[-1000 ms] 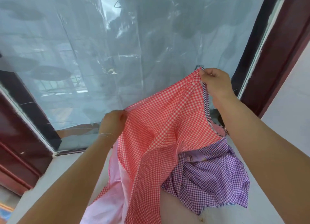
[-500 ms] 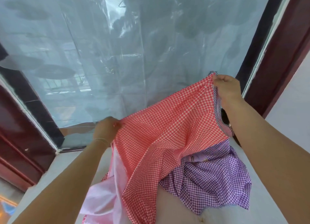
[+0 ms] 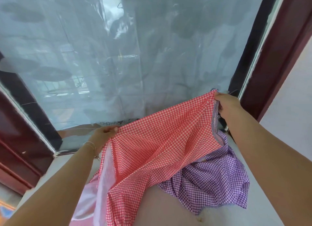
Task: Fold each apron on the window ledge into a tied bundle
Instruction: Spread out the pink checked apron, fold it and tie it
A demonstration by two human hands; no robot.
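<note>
A red-and-white checked apron (image 3: 162,141) with a pale pink lining hangs stretched between my hands above the window ledge (image 3: 263,215). My left hand (image 3: 103,135) pinches its left top corner low near the glass. My right hand (image 3: 228,105) pinches the right top corner, higher, by the blue-striped trim. A purple checked apron (image 3: 212,180) lies crumpled on the ledge under the red one, partly hidden by it.
A large window (image 3: 135,56) covered with clear plastic sheeting stands right behind the ledge. Dark red window frames (image 3: 276,60) flank it on both sides. A white wall (image 3: 293,94) is at the right.
Both hands have spread apart and dropped lower, pulling the red apron wider and flatter over the ledge. The purple apron has not moved.
</note>
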